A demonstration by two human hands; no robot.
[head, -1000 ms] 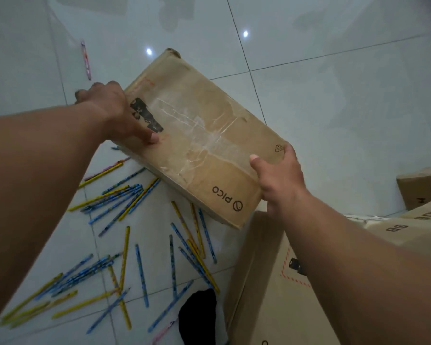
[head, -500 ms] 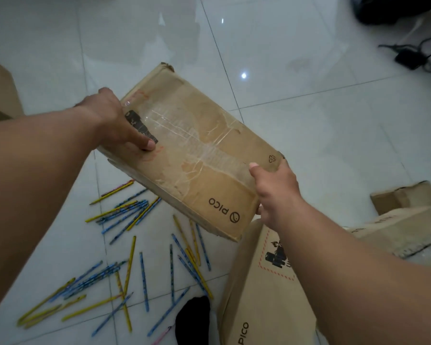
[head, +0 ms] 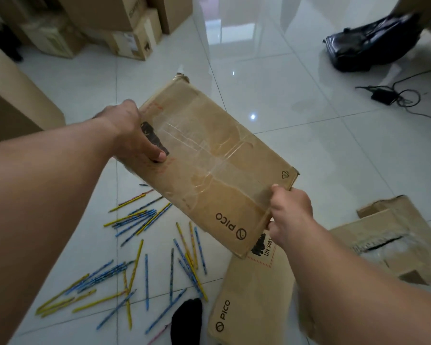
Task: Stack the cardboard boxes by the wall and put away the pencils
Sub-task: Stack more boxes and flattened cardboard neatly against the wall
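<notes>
I hold a flat taped cardboard box marked PICO in the air above the floor, tilted. My left hand grips its far-left edge with the thumb on top. My right hand grips its near-right corner. Several blue and yellow pencils lie scattered on the white tiles below the box. A second PICO box lies on the floor under my right forearm. A torn cardboard box lies at the right.
A pile of cardboard boxes stands at the back left. A beige block sits at the left edge. A black bag and a charger with cables lie at the far right. A black sock-covered foot shows at the bottom.
The view has tilted up, bringing the box pile, the bag and the cables into sight. The held box stays in both hands, its place among them barely altered.
</notes>
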